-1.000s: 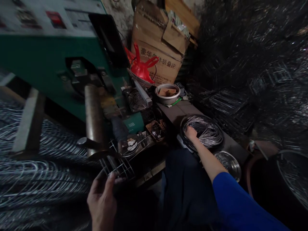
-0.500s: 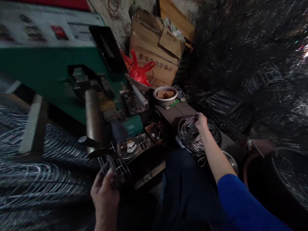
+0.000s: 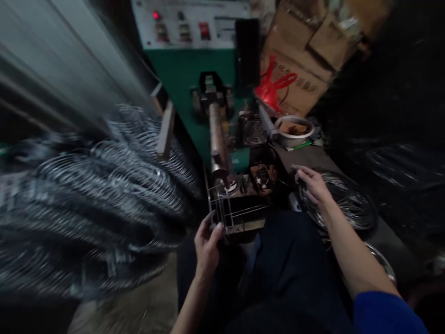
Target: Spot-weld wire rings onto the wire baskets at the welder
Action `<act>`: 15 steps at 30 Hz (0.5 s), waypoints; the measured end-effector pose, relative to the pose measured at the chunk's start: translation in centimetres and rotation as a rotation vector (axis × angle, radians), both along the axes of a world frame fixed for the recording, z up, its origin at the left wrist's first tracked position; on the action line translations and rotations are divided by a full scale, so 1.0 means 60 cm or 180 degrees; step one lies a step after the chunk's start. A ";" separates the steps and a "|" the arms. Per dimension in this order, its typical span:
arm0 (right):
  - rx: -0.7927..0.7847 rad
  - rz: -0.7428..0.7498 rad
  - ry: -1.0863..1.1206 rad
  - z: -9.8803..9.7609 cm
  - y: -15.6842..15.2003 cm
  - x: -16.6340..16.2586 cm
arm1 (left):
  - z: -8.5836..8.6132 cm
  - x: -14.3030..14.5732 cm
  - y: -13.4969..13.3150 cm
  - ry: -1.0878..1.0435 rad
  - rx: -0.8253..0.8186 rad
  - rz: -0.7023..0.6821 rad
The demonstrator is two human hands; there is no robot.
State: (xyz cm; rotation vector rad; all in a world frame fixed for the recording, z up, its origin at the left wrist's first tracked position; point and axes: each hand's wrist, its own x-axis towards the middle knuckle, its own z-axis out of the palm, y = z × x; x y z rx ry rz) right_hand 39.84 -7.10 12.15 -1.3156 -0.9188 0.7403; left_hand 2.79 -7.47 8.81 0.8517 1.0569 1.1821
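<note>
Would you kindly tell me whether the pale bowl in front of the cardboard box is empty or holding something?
Holding something: brown pieces show inside the rim of the pale bowl. How deep they go, I cannot tell.

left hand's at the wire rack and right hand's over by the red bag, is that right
One slip: in the head view the right hand is by the coiled wire, not the red bag. The left hand is at the wire rack.

Metal workshop: green machine (image 3: 174, 69), stacked bent wirework (image 3: 142, 181), wire bundle (image 3: 351, 206).
</note>
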 end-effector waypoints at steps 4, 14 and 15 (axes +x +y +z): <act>-0.0190 -0.0001 -0.0091 -0.027 0.002 -0.040 | -0.007 -0.007 -0.005 -0.0106 0.0033 0.0011; -0.0350 0.0636 -0.0862 -0.021 0.015 -0.186 | -0.002 -0.003 -0.013 -0.0162 0.0041 0.0033; -0.0371 0.0673 -0.0901 -0.021 0.020 -0.190 | 0.000 -0.001 -0.011 -0.0199 0.0033 0.0055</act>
